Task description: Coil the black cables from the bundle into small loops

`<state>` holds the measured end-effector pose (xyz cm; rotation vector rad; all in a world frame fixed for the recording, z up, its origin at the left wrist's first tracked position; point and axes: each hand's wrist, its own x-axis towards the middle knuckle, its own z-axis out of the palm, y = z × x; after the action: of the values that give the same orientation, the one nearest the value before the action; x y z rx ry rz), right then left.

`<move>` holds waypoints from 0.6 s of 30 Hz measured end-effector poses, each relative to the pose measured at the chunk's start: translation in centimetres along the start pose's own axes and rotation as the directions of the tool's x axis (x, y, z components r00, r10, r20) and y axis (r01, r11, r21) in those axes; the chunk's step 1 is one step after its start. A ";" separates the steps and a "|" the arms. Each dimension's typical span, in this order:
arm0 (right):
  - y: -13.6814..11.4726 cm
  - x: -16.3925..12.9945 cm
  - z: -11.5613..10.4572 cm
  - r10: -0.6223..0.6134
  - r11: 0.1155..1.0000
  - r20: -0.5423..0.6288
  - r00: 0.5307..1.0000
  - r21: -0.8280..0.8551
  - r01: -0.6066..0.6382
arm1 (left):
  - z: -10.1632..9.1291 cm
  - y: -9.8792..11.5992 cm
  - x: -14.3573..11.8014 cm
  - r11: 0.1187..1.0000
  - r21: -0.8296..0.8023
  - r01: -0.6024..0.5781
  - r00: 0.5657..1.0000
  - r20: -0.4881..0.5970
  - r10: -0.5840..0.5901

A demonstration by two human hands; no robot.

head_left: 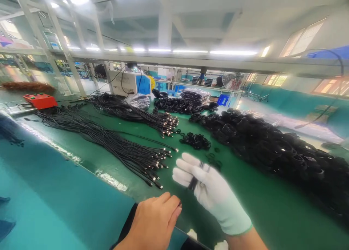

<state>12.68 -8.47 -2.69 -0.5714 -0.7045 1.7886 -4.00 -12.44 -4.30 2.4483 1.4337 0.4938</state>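
Note:
My right hand point(208, 186), in a white glove, is raised over the green tabletop with its fingers stretched out close together. Black bands point(193, 184) loop about its fingers and show beneath the thumb. My left hand point(158, 215) is bare and closed, low at the table's front edge. A small dark bit shows at its fingertips, too little to name. Left of the gloved hand lies a bundle of black cables point(117, 142), their metal plugs pointing right. Beyond it stretches a second cable bundle point(136, 113). Loose black rings point(196, 141) form a small pile past my right fingertips.
Coiled black cables point(261, 137) are heaped along the right side. More coils point(177, 104) lie at the back near a clear plastic bag point(138, 101). A white and blue machine point(129, 83) stands behind the bundles. A red button box point(40, 101) sits far left.

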 end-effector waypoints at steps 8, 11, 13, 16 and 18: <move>1.4 -2.1 1.1 0.411 0.910 0.340 0.846 -0.205 -0.360 | -5.4 -1.9 1.7 0.931 0.210 -0.298 0.949 -0.045 0.313; 2.6 -2.3 1.4 0.465 0.883 0.404 0.788 -0.139 -0.449 | -7.1 -2.5 2.1 0.956 -0.020 -0.291 0.955 0.058 0.292; 3.4 -2.4 1.5 0.486 0.865 0.423 0.765 -0.107 -0.490 | -7.0 -3.0 2.6 0.948 -0.230 -0.220 0.961 0.117 0.252; 4.3 -2.5 1.4 0.490 0.847 0.435 0.755 -0.033 -0.531 | -5.3 -3.6 3.2 0.839 -0.543 -0.037 0.964 0.201 0.172; 4.6 -2.6 1.3 0.449 0.864 0.406 0.796 0.031 -0.503 | -3.7 -3.8 3.2 0.709 -0.698 0.099 0.961 0.252 0.115</move>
<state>9.52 -12.27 -4.87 -0.3134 -0.7339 2.4528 -7.02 -7.62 -1.89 1.7984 0.8778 0.5448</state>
